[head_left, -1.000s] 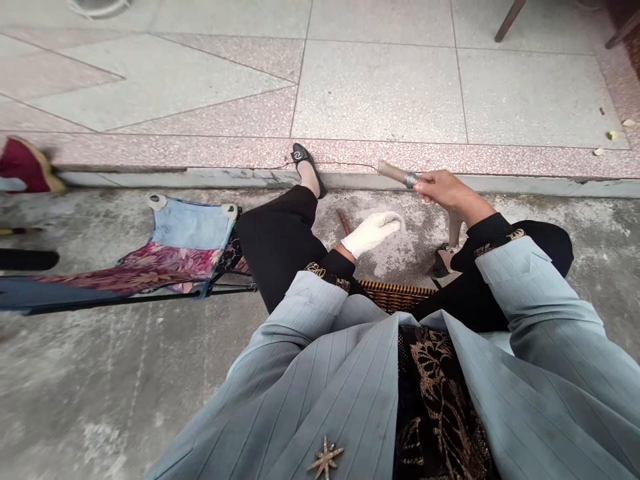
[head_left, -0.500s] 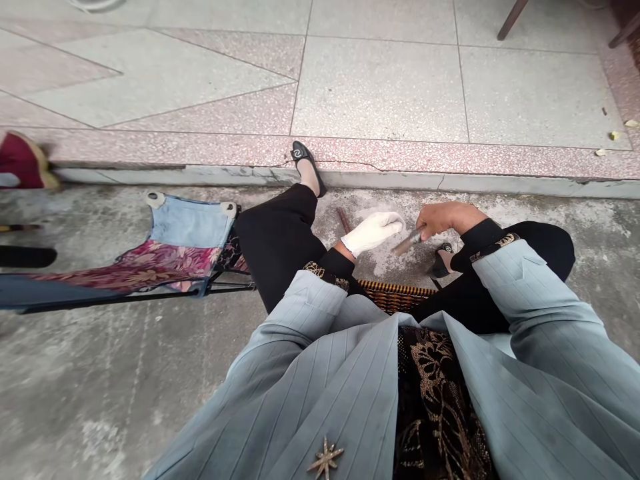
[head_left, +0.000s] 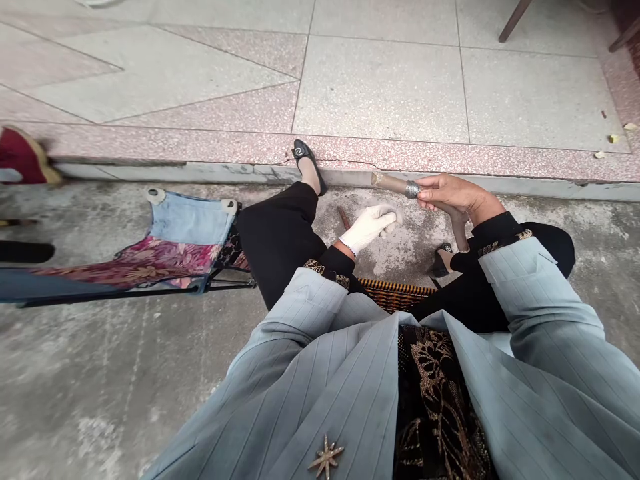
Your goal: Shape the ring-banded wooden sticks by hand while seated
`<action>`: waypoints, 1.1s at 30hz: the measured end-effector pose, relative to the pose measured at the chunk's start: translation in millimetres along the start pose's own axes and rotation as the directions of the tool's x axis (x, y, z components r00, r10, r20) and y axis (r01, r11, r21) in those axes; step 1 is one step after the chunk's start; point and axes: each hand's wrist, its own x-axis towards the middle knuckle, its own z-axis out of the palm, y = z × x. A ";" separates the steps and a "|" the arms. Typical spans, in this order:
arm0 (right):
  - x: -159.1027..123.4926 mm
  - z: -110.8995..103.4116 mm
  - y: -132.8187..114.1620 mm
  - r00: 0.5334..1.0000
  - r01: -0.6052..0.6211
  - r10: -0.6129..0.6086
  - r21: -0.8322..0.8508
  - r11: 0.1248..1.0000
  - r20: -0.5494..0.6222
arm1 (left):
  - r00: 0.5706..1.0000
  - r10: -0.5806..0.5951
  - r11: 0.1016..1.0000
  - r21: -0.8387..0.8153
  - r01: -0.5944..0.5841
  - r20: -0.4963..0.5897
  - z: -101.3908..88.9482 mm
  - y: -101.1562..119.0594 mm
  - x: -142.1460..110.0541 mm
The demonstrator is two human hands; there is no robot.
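Note:
My right hand is bare and wrapped round a brown wooden stick, with silver wire wound about it just beyond my fingertips. The stick points left and bends down toward my body past the hand. My left hand wears a white glove and sits lower, apart from the stick. Its fingers are curled together, and what they hold, if anything, is hidden. Just behind the glove a reddish-brown bar shows against the concrete, partly covered.
A woven wicker seat edge shows between my legs. To the left stands a folding chair with denim and floral cloth. A low step runs across in front. A red shoe is at far left, a chair leg at top right.
My right hand has risen and turned, swinging the stick from low between the hands to nearly level above the glove. My left hand has dropped slightly and its fingers have curled in.

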 end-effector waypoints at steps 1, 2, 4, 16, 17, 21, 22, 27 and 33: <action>0.6 0.8 -0.2 1.000 0.005 -0.005 0.012 1.000 -0.009 | 1.000 0.000 0.999 0.035 0.000 -0.006 0.3 -0.3 0.0; 1.4 1.1 -0.1 1.000 0.012 -0.011 0.017 1.000 -0.016 | 1.000 0.012 0.996 0.090 -0.011 -0.018 0.6 -0.3 0.1; 4.3 0.8 1.6 0.999 0.030 -0.030 0.004 1.000 -0.035 | 0.993 0.095 0.967 0.245 -0.077 -0.063 1.2 0.2 0.5; 21.0 11.9 7.2 0.955 -0.147 0.024 -0.397 0.906 -0.297 | 0.951 0.306 0.391 0.917 -0.078 -0.049 7.1 2.1 1.6; 22.2 13.7 8.1 0.947 -0.169 0.011 -0.466 0.869 -0.322 | 0.950 0.306 0.344 0.937 -0.059 -0.052 8.0 2.4 0.9; 25.8 19.0 12.4 0.926 -0.245 -0.058 -0.709 0.661 -0.374 | 0.946 0.313 0.223 0.975 0.014 -0.085 9.8 3.8 -1.2; 26.0 19.9 12.5 0.925 -0.264 -0.054 -0.741 0.617 -0.375 | 0.943 0.318 0.212 0.977 0.028 -0.096 9.5 4.1 -1.3; 24.5 26.3 6.4 0.940 -0.334 0.081 -0.848 0.412 -0.331 | 0.945 0.325 0.137 0.991 0.002 -0.047 9.8 5.8 -1.2; 18.5 30.7 2.3 0.919 -0.172 0.393 -0.936 0.308 -0.039 | 0.958 0.246 0.172 0.966 -0.193 0.148 13.1 8.3 0.1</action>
